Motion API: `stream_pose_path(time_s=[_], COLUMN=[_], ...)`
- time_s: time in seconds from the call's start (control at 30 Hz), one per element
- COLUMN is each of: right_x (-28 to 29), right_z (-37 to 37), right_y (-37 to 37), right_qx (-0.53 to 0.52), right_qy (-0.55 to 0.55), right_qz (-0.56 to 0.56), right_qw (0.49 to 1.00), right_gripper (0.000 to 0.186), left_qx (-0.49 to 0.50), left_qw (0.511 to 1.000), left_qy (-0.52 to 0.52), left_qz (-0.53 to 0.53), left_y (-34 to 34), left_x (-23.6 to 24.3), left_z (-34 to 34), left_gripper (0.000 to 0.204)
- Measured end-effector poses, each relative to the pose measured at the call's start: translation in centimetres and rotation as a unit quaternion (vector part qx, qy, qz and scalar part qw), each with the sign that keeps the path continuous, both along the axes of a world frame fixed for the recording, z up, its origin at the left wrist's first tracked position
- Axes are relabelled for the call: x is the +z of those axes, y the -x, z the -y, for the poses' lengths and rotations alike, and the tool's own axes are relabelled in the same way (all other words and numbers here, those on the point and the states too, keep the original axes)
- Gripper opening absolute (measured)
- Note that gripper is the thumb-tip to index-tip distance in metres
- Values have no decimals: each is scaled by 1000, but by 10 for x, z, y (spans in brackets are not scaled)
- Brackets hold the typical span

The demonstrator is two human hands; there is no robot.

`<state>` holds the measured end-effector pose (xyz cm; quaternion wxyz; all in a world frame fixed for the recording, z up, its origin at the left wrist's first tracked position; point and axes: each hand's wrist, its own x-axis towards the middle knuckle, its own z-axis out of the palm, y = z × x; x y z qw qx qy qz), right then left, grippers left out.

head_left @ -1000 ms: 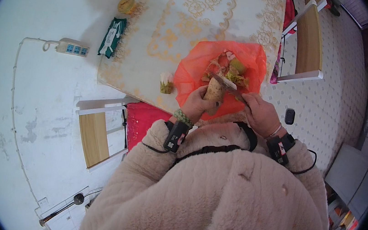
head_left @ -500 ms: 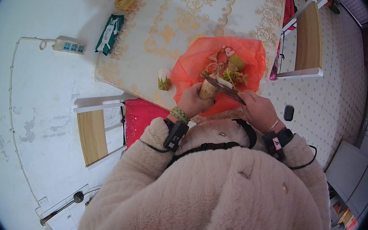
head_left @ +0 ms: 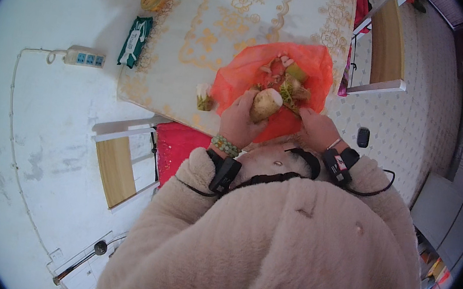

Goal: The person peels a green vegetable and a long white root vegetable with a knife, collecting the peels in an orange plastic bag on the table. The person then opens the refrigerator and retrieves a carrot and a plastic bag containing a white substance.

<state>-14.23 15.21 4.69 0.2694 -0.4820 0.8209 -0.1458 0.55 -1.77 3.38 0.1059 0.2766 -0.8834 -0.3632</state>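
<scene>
My left hand (head_left: 239, 116) is wrapped round a thick, pale brown root vegetable that looks like a radish (head_left: 266, 105), its white cut face turned up and away from me. My right hand (head_left: 317, 129) is closed just to the right of it. A knife (head_left: 292, 109) in its fingers shows only as a thin dark edge, mostly hidden. Both hands are over the near side of a red plastic bag (head_left: 237, 70) spread on the table. Leafy trimmings (head_left: 289, 94) and a green piece (head_left: 296, 71) lie on the bag.
A cut green-and-white top (head_left: 204, 99) sits left of the bag on the patterned tablecloth (head_left: 193, 76). Further left are a green packet (head_left: 135, 42) and a round yellow container (head_left: 151, 0). Chairs stand at the right (head_left: 388, 42) and near left (head_left: 115, 170). A power strip (head_left: 85, 58) hangs on the wall.
The knife has come away from the radish's end and turned down at the right. The radish is tilted, so its white cut face now shows. My right hand has shifted slightly.
</scene>
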Motion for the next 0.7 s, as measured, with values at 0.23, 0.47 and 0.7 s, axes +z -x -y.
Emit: stream_pose_path(time_s=[0.23, 0.47, 0.7], right_x=[-13, -14, -12], right_z=[-9, -18, -30], right_y=[17, 23, 30], right_qx=[-85, -106, -129], right_qy=[91, 130, 97], right_qz=[37, 70, 75], right_qw=[991, 983, 984], right_gripper=[23, 37, 30], left_qx=[-32, 49, 39], left_qw=[999, 733, 632], left_qy=[-26, -648, -754], left_qz=[-34, -201, -172], left_y=[1, -5, -7], left_x=[-7, -19, -24], left_z=[9, 11, 11], left_gripper=[61, 51, 48])
